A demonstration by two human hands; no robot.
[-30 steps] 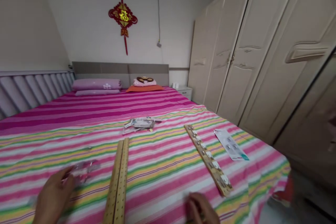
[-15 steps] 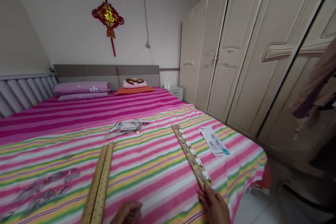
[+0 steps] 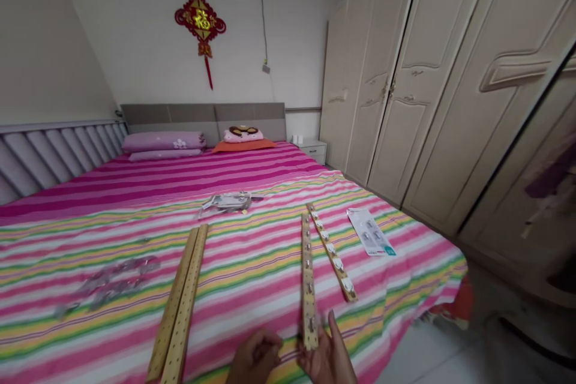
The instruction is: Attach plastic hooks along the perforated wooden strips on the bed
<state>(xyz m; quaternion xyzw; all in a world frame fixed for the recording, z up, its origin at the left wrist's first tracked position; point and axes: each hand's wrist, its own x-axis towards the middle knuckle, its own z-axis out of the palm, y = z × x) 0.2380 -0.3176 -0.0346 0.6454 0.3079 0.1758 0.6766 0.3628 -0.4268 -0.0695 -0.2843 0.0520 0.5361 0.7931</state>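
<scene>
My right hand (image 3: pixel 330 353) is at the near end of a wooden strip with metal hooks (image 3: pixel 308 279), its fingers at the strip's end and the thumb sticking up apart. To the left of it, my left hand (image 3: pixel 255 355) is closed with curled fingers; whether anything is in them is hidden. A second wooden strip with white hooks (image 3: pixel 331 249) lies on the striped sheet just right of the first, slanting away from it. Further right is a blister card (image 3: pixel 371 232) with several hooks on it.
Two perforated wooden strips (image 3: pixel 182 303) lie side by side on the left of the striped sheet (image 3: pixel 252 276). Beyond them is a clear plastic packet (image 3: pixel 229 202). Small clear pieces (image 3: pixel 119 279) are scattered at far left. Wardrobes (image 3: pixel 432 96) line the right side.
The two hook strips, close together earlier, now lie apart; the metal-hook one has come left with my right hand. My left hand has moved right, towards it. The view has shifted slightly.
</scene>
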